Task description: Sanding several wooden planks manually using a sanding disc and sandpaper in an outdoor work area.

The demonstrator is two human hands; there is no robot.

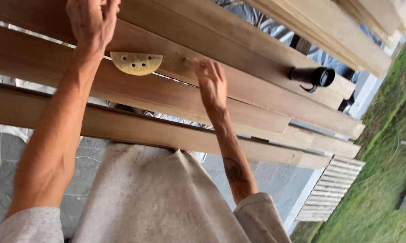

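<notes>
left hand flat, fingers loose, on wooden plank | right hand pinching small piece, 3 o'clock of folded sanding disc | black tube further at 3 o'clock

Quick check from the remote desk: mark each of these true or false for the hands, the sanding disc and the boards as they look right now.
1. The tan, folded half-round sanding disc with holes lies on a long brown wooden board. True.
2. The left hand grips the black tube-shaped tool. False: that tool lies alone on a board further along, away from both hands.
3. The right hand rests on a board beside the disc. True.
4. The boards lie on bare grass. False: the green grass is off to one side, and the boards span above grey paving.
5. Both hands are gloved. False: both are bare.
</notes>
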